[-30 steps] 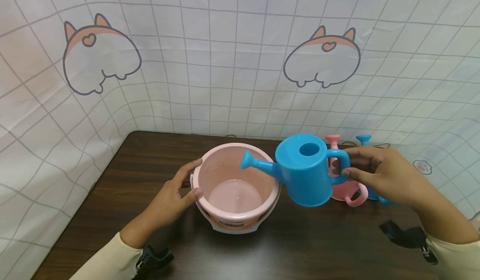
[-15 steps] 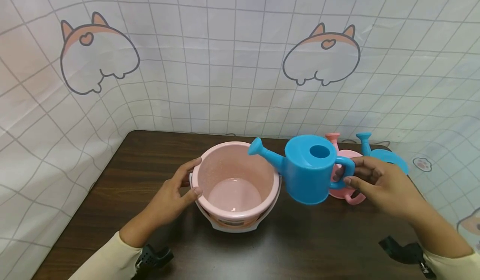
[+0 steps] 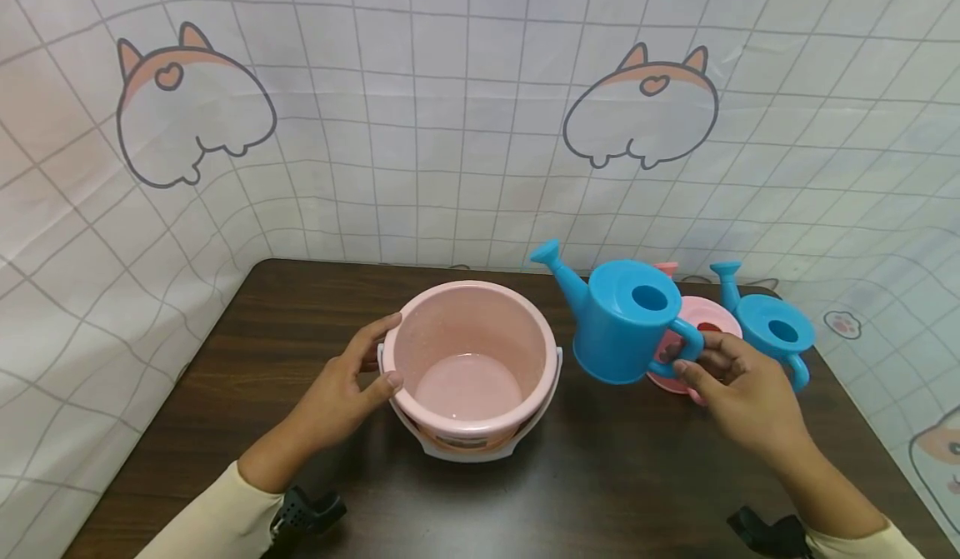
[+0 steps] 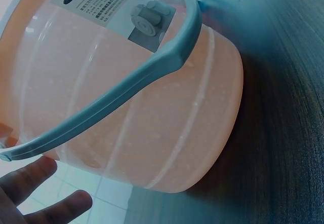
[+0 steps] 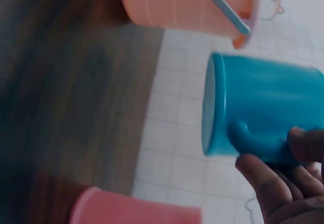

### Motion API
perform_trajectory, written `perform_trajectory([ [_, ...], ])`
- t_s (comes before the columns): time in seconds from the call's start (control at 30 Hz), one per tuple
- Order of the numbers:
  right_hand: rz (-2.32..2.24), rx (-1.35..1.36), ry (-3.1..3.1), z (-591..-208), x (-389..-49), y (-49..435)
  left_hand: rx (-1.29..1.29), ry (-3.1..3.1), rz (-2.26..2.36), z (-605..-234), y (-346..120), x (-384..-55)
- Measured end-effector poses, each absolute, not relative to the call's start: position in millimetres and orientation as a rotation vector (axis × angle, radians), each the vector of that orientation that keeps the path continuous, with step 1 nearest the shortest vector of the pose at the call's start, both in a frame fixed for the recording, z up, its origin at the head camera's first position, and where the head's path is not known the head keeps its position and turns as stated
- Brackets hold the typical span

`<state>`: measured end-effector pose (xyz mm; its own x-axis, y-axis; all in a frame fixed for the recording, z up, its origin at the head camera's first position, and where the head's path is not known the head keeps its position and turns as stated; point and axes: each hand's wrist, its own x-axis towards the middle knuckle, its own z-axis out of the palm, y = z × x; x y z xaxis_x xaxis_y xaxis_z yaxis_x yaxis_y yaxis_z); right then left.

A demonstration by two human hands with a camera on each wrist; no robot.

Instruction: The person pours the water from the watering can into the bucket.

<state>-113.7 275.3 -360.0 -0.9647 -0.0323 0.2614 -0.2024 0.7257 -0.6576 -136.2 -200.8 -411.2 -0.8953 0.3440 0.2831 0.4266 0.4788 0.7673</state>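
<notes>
Now — right hand point(image 3: 746, 388) pinches blue can point(image 3: 618, 330) by its handle point(image 3: 695, 344), right of centre; left hand point(image 3: 337, 392), fingers loosely spread, touches bucket point(image 3: 472, 429), mid-frame. Best keep spout point(image 3: 567, 282) high — clear of pink can point(image 3: 722, 311), I'd judge.

Pink watering can point(image 3: 699, 307) partly hidden; close views cropped.
In the head view, the held blue watering can point(image 3: 621, 326) and right hand point(image 3: 753, 392) cover much of it, towards 3 o'clock. The left wrist view cuts the bucket point(image 4: 136, 127) at 10 o'clock and the left hand point(image 4: 25, 191) at 8; the label point(image 4: 114, 11) has print too small to read. In the right wrist view, the held can is cropped at 3 o'clock.
</notes>
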Motion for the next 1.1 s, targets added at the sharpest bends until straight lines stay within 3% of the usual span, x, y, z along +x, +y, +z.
perform_trajectory([
  [1.1,1.169,-0.205,-2.539,-429.3,-128.2,236.3,-0.708,-2.589,-1.414,-412.6,-200.4,-136.1],
])
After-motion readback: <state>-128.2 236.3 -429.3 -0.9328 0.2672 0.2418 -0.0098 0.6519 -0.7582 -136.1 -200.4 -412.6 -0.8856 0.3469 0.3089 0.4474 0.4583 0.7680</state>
